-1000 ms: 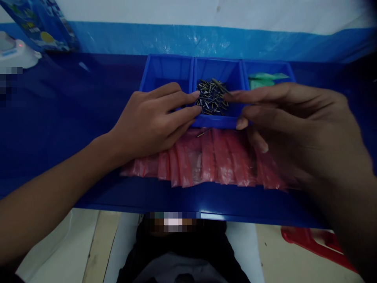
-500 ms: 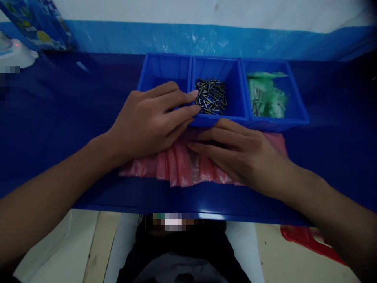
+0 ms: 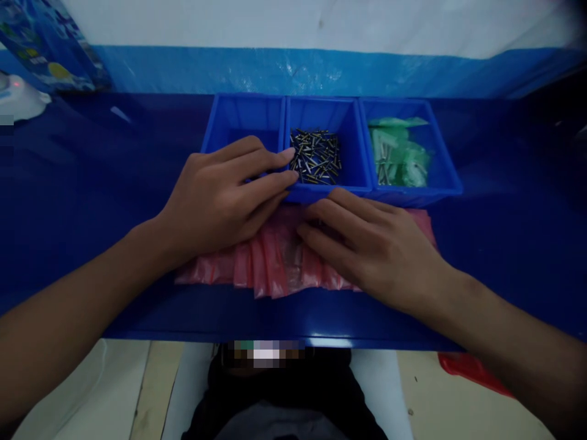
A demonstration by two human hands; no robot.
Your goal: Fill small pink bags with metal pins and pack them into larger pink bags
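Your left hand (image 3: 224,198) rests empty with its fingers apart at the side of the middle blue bin (image 3: 321,116), your right hand (image 3: 371,250) lies with fingers loosely together on the pink bags (image 3: 275,266) in front of it, and the metal pins (image 3: 315,157) stay heaped inside, close to both hands.

My bench top (image 3: 92,201) is glossy navy. Three bins (image 3: 243,116) are bright blue. Pins (image 3: 315,157) are mixed silver and black. Bags (image 3: 398,156) in the right bin are pale green. Film sleeves (image 3: 270,263) are pinkish red, in overlapping stripes. Wall strip (image 3: 293,70) is mid-blue, mottled; wall (image 3: 293,24) above is white. Plastic piece (image 3: 472,371) on the floor is red.
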